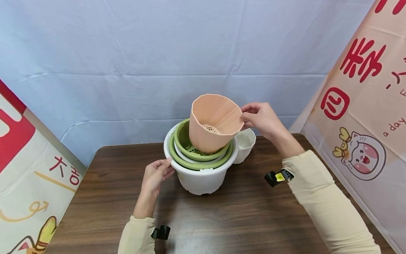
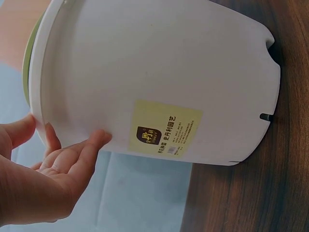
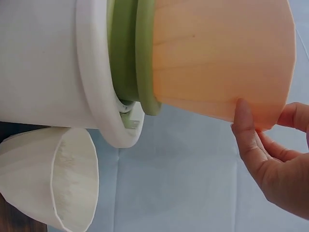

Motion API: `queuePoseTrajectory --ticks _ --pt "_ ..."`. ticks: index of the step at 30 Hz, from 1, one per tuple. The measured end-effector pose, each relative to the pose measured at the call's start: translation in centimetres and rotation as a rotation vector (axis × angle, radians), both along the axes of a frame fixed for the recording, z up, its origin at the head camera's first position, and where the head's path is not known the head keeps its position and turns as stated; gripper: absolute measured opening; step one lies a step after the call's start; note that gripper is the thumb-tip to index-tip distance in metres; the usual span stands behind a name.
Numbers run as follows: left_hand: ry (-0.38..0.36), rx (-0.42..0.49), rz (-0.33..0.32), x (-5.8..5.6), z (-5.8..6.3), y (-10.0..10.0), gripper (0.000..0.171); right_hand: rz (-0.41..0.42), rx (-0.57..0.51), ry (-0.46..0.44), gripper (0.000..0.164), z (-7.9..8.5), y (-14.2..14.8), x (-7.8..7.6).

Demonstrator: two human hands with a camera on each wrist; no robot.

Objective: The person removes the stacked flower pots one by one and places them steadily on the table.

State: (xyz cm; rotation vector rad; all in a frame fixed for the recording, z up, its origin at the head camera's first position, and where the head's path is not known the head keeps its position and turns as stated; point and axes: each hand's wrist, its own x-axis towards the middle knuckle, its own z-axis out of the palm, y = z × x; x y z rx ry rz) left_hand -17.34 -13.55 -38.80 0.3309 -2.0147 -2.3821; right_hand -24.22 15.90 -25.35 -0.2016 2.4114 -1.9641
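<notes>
A peach-coloured flowerpot (image 1: pixel 206 139) with a faceted wall and a perforated bottom is tilted, its lower part inside a green flowerpot (image 1: pixel 182 139). The right hand (image 1: pixel 261 118) pinches its rim, thumb on one side and fingers on the outer wall in the right wrist view. Beneath, green and white pots are nested in a large white flowerpot (image 1: pixel 203 181), which stands upright on the table. At that pot's left rim, the left hand (image 1: pixel 155 174) grips with the thumb at the edge and fingers against the wall. A yellow label (image 2: pixel 166 128) shows on its side.
A small white faceted pot (image 1: pixel 247 146) stands just right of the large one, partly hidden behind it. The dark wooden table (image 1: pixel 241 218) ends at a pale cloth backdrop (image 1: pixel 142 88). Printed banners (image 1: pixel 358 106) hang at both sides.
</notes>
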Motion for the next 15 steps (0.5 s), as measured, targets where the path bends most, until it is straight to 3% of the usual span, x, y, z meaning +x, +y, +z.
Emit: queuePoseTrajectory --ticks 15 --pt "-0.003 0.003 0.008 0.0 0.0 0.0 0.02 -0.035 -0.035 0.008 0.026 1.3 0.7 0.5"
